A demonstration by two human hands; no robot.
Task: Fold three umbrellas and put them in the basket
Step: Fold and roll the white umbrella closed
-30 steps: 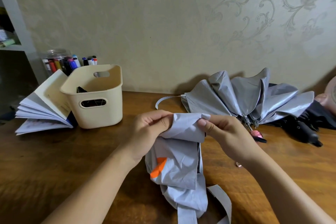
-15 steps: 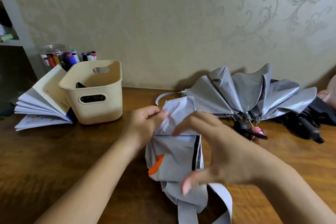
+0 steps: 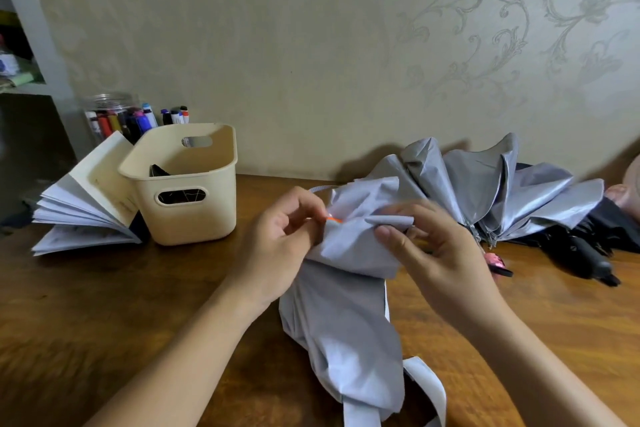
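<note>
A light grey umbrella (image 3: 343, 319) with an orange mark lies on the wooden table in front of me, its strap trailing toward the near edge. My left hand (image 3: 280, 250) pinches its upper left folds. My right hand (image 3: 433, 253) grips a rolled fold at the upper right. Behind, a silver umbrella (image 3: 491, 191) lies half open with a pink handle tip. A black umbrella (image 3: 588, 250) lies at the far right. The cream basket (image 3: 194, 215) stands at the left with something dark inside.
An open book (image 3: 86, 211) fans out left of the basket. A jar of markers (image 3: 117, 118) stands behind it against the wall. A shelf edge (image 3: 31, 45) rises at the far left. A pinkish object (image 3: 627, 191) sits at the right edge.
Both hands have raised and gathered the grey umbrella's cloth. The right hand went from spread over the fabric to gripping a rolled fold. The orange mark now sits up by my left fingers.
</note>
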